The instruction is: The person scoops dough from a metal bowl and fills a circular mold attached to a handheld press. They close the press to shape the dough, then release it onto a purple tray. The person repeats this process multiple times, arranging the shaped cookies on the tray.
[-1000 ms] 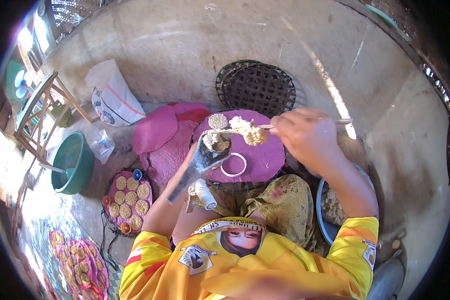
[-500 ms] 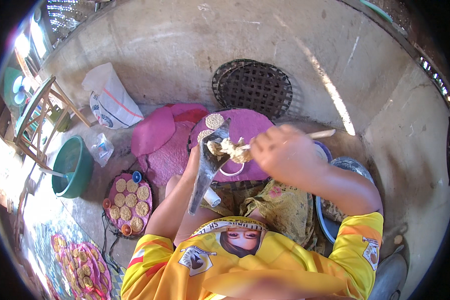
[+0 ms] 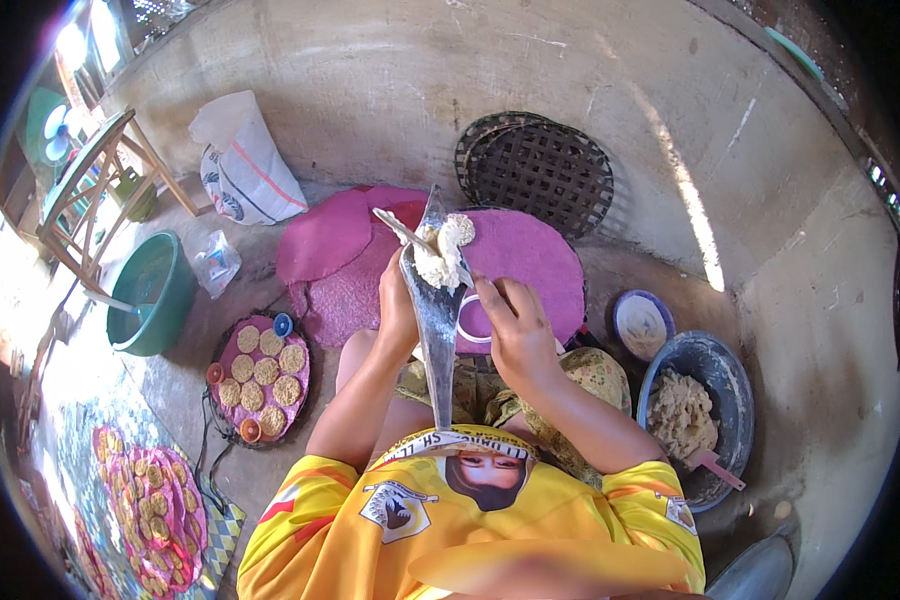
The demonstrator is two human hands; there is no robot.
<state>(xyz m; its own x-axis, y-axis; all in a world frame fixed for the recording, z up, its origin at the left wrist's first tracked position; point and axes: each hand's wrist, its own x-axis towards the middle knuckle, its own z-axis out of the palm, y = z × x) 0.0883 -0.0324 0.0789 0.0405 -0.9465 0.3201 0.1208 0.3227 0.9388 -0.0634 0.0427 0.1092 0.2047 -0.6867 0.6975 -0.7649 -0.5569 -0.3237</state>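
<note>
My left hand [image 3: 397, 305] is closed on the side of a long, dark tool [image 3: 439, 340] with tapering ends, held upright in front of me. A lump of pale, sticky dough [image 3: 440, 262] sits on its upper part, and a dough-coated stick [image 3: 400, 230] leans across the lump. My right hand [image 3: 518, 325] is at the tool's right edge with its fingers curled together; what they grip, if anything, is unclear. A white ring [image 3: 461, 328] shows between that hand and the tool. Behind lies a round pink mat [image 3: 540, 255] bearing a pale dough disc [image 3: 463, 228], partly hidden by the tool.
On my right stand a tub [image 3: 735, 400] of dough [image 3: 682, 412] and a bowl [image 3: 668, 312] of pale contents. To my left are a tray of dough discs [image 3: 266, 371], a green basin [image 3: 175, 285] and a white sack [image 3: 255, 180]. Woven trays [image 3: 540, 175] lean on the wall.
The stick with dough, held in my right hand before, now rests on the dark tool without that hand. My right hand has dropped to the tool's edge. The tool stands more upright.
</note>
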